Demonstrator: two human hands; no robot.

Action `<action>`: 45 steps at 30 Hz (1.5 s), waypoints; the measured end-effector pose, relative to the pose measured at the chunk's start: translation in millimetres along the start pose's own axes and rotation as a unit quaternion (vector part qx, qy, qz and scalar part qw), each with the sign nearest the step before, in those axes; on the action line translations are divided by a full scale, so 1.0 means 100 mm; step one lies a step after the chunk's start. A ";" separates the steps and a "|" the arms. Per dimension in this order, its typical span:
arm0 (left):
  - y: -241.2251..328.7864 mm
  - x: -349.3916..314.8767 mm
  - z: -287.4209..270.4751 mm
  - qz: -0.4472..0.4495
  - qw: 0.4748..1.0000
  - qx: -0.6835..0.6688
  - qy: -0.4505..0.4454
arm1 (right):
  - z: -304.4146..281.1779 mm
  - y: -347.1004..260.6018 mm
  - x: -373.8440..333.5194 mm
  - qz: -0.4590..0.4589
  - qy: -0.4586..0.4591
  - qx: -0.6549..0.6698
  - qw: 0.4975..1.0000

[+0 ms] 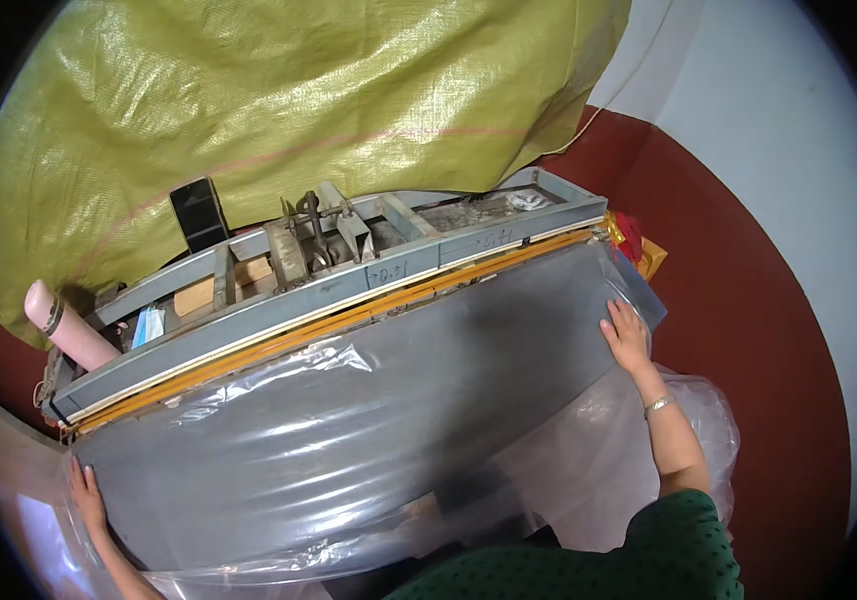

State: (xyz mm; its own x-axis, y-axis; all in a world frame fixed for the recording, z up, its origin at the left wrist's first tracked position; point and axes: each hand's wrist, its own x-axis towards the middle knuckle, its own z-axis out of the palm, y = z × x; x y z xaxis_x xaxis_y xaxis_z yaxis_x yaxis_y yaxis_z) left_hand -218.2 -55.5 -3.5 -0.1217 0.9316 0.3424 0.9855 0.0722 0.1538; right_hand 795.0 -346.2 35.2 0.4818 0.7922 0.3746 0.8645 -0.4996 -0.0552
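Observation:
A wide sheet of clear plastic film (338, 440) lies over a grey tabletop, with shiny wrinkles running across it. At the film's left edge rests my left hand (88, 493), fingers stretched out. My right hand (628, 335) lies flat with spread fingers near the right end of the film, close to the frame. Along the far side of the film run orange-yellow strips (348, 318) beside a long grey metal frame (318, 300). Loose clear film (588, 450) hangs in folds below my right forearm.
Inside the metal frame sit a metal clamp-like mechanism (318, 230) and a piece of wood (210, 288). A pink bottle (73, 328) leans at its left end; a black phone (198, 213) stands behind. A yellow woven sheet (298, 110) hangs at the back. Red and yellow material (638, 245) lies at the right end.

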 end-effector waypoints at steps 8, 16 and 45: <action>-0.16 0.18 -0.08 -0.165 0.980 -0.052 0.099 | -0.68 -0.54 0.23 0.018 -0.073 -0.065 0.995; 0.44 -1.85 -0.90 -0.084 0.961 -0.099 0.245 | 0.04 -0.72 0.78 0.017 -0.136 0.035 0.990; -0.17 -6.90 -1.37 -0.595 0.773 0.175 0.135 | 0.37 -1.71 1.26 -0.240 0.106 0.215 0.941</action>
State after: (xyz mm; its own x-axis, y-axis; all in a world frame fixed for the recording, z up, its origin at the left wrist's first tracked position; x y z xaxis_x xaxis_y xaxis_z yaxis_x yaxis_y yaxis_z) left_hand -167.1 -748.4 -115.7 -0.9403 0.0268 0.3393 0.1228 0.9565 0.2646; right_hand 713.7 -147.8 57.9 0.0215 0.7798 0.6257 0.9750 0.1221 -0.1857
